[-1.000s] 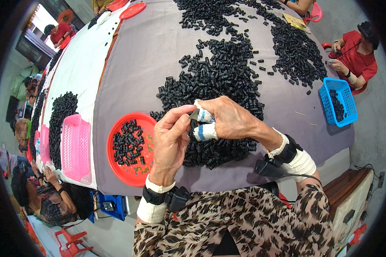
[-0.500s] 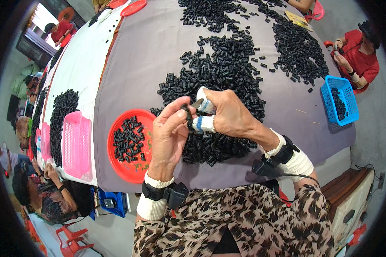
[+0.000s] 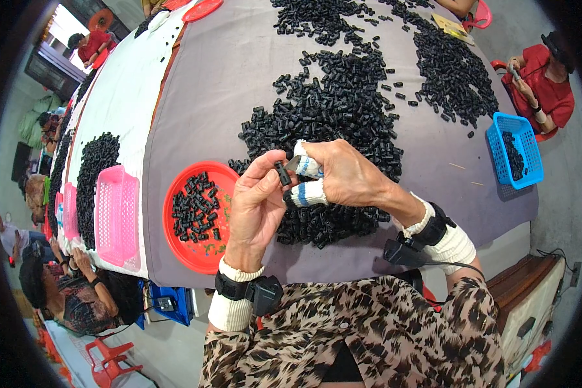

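My left hand (image 3: 258,197) pinches a short black cylindrical part (image 3: 282,173) between thumb and fingertips. My right hand (image 3: 352,171), with white and blue finger covers on thumb and forefinger, grips a small knife (image 3: 293,163) whose blade is at the part's upper right side. Most of the knife is hidden inside the hand. Under and beyond both hands spreads a large heap of similar black parts (image 3: 330,103). Left of my left hand, a round red tray (image 3: 174,249) holds more black parts and some small green scraps.
The grey cloth (image 3: 200,97) covers the table. A blue basket (image 3: 533,161) with black parts stands at the right edge, near a co-worker in red (image 3: 549,84). On the left are pink baskets (image 3: 118,213) and another black heap (image 3: 97,161). More piles lie farther back.
The black part in my left hand has turned and now shows its side more fully. My hands stay almost in place, and the view has shifted slightly.
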### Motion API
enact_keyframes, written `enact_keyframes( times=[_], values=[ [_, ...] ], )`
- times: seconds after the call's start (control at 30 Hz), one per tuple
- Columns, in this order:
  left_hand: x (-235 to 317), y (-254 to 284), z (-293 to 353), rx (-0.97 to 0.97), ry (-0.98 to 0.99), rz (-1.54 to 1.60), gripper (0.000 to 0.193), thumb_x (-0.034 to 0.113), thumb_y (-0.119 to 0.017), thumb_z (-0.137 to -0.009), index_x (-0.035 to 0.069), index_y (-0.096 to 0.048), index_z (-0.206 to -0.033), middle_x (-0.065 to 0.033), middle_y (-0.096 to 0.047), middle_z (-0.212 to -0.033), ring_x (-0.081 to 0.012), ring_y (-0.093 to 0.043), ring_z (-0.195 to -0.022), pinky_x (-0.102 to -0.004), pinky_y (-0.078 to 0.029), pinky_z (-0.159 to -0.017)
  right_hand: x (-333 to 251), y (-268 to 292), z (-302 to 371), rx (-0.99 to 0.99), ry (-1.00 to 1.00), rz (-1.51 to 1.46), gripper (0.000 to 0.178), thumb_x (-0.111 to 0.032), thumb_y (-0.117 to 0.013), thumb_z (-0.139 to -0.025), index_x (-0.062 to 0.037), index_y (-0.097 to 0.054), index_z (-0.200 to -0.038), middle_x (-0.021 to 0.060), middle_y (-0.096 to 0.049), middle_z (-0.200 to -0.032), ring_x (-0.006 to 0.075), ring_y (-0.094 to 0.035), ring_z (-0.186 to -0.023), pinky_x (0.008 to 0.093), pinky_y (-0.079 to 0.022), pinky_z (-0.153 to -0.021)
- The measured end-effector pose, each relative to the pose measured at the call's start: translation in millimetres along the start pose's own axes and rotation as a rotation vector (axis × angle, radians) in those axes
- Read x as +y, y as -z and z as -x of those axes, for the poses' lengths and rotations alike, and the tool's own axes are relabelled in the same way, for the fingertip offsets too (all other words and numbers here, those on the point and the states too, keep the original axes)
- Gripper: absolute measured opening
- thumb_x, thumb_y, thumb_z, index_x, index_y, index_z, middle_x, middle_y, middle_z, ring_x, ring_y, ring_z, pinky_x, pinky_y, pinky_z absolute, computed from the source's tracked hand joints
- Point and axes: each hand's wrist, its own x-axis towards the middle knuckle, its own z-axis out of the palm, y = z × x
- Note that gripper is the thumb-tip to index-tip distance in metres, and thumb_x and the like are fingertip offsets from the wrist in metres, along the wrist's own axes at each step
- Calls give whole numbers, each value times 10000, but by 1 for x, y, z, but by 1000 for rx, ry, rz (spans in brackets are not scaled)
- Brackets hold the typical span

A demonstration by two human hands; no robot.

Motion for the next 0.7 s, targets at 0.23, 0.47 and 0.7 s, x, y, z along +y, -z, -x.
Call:
enact_keyframes(
  times=[0.23, 0.47, 0.7],
  values=[
    [0, -7, 1, 9, 6, -59, 264, 27, -552, -850, -27, -538, -1108, -110, -612, -1014, -185, -608, -910, -316, -497, -818, 5, 4, -5, -49, 55, 50, 358, -305, -691, -670, 8, -527, -730, 134, -565, -631, 276, -562, -568, 366, -433, -550],
    [-2, -7, 1, 54, 15, -111, 272, 21, -548, -853, -34, -535, -1119, -105, -609, -1024, -164, -594, -920, -293, -485, -827, 4, 6, -6, -82, 71, 89, 343, -293, -668, -695, 17, -524, -721, 149, -575, -635, 289, -578, -581, 373, -434, -550],
    [-2, -5, 3, 107, 6, -99, 265, 33, -551, -853, -38, -540, -1108, -96, -609, -1003, -156, -586, -903, -284, -478, -823, 12, -1, -6, -76, 147, 182, 322, -266, -668, -707, 26, -532, -734, 163, -577, -642, 284, -573, -576, 375, -432, -544]
  ],
)
